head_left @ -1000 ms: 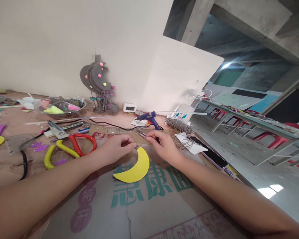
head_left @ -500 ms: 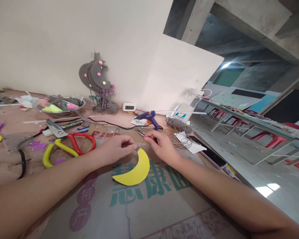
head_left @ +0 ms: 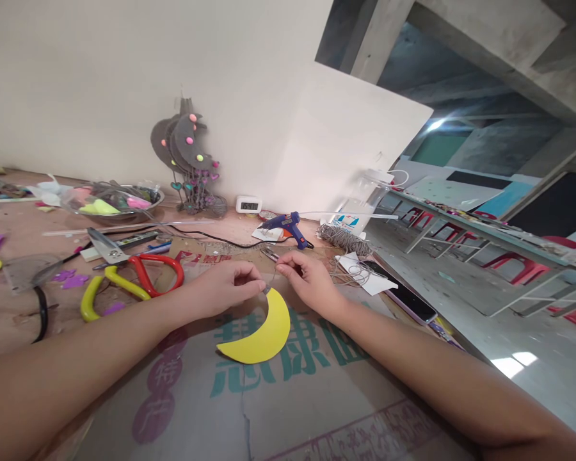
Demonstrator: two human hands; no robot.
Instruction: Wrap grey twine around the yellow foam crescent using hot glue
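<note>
A yellow crescent moon [head_left: 269, 333] hangs from the fingertips of my left hand [head_left: 235, 287], which pinches its upper tip over the printed cardboard [head_left: 211, 416]. Something small and grey shows at that tip, beside my left thumb. Just to the right, my right hand [head_left: 307, 278] is closed in a pinch on a thin grey string [head_left: 274, 276] that runs down toward the moon's tip. Small metal-tipped pliers or scissors [head_left: 269, 254] lie behind my right fingertips.
Red-and-yellow-handled scissors [head_left: 158, 275] lie at left, near a metal bowl [head_left: 148, 208] of coloured pieces. Behind the hands are a blue glue gun [head_left: 288, 224], a white clock [head_left: 249, 205] and grey moon ornaments [head_left: 187, 144]. Grey yarn [head_left: 345, 240] and a phone [head_left: 410, 301] lie at right.
The yellow moon hangs slightly lower and has shifted a little to the right. Both hands keep their pinches and have barely moved. A bit more string shows between them.
</note>
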